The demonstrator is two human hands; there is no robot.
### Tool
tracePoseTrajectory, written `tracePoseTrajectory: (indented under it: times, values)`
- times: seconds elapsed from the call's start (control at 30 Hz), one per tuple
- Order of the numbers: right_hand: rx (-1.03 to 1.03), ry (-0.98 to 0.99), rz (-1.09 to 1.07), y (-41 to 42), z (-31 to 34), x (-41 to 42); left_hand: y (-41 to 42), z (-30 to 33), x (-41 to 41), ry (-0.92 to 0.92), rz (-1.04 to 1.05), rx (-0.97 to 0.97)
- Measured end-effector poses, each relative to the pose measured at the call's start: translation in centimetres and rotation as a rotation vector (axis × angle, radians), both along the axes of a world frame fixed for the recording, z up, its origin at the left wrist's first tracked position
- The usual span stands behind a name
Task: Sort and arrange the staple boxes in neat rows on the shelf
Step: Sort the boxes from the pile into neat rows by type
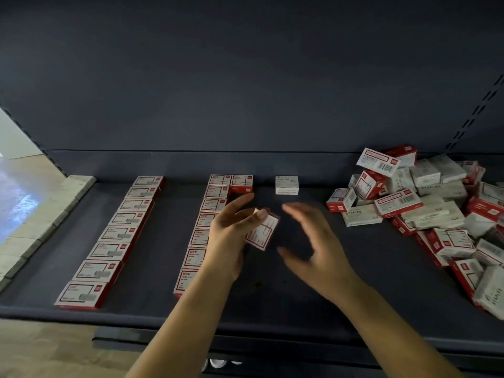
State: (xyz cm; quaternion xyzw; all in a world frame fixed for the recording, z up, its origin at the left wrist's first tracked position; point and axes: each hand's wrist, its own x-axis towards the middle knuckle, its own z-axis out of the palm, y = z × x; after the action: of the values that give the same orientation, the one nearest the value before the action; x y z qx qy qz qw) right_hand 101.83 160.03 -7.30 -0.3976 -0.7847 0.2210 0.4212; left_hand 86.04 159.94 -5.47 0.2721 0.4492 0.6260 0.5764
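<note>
Staple boxes (425,205) heaped right; lone white box (287,184) behind both hands.

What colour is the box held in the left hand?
White with red trim, head view: box, left hand.

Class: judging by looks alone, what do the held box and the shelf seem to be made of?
Held box: probably thin printed cardboard, smooth; sharp folded edges, red-and-white print. Shelf: likely painted metal, matt dark grey; thin flat board, slotted upright at the right.

The dark shelf (300,268) carries two rows of red-and-white boxes (114,236), a lone white box (287,184) and a jumbled pile (441,203).
</note>
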Motion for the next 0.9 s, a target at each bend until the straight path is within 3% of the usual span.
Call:
tracePoseTrajectory:
  times: [0.07, 0.1, 0.33, 0.47, 0.53, 0.6, 0.67, 0.77, 0.9]
  values:
    - [0.235, -0.318, 0.081, 0.3, -0.4, -0.1, -0.1, -0.2, 0.1, 0.067, -0.061, -0.001]
    - [0.26, -0.38, 0.11, 0.3, -0.3, -0.3, -0.1, -0.3, 0.2, 0.104, -0.085, -0.006]
    - [0.28, -0.476, 0.155, 1.7, 0.6, -1.7, -0.7, -0.5, -1.6, 0.159, -0.177, 0.01]
    - [0.118, -0.28, 0.094, 2.4, -0.8, -3.3, 0.3, 0.5, -3.7, 0.171, -0.141, 0.056]
    - [0.006, -0.152, -0.028, 3.2, -2.2, -4.1, 1.3, 0.3, -5.5, 0.417, -0.091, 0.132]
    - [-0.122, -0.114, -0.198, 4.0, -3.4, -5.1, 2.3, -0.7, -7.4, 0.862, -0.054, 0.183]
    - [-0.218, -0.136, -0.304, 4.9, -4.2, -6.1, 3.3, -1.9, -9.1, 1.171, -0.038, 0.158]
    - [-0.3, -0.15, -0.367, 6.7, -4.9, -7.3, 4.8, -3.3, -11.2, 1.327, -0.101, 0.058]
    - [-0.345, -0.11, -0.396, 8.9, -5.1, -9.0, 6.2, -4.0, -12.3, 1.248, -0.19, -0.018]
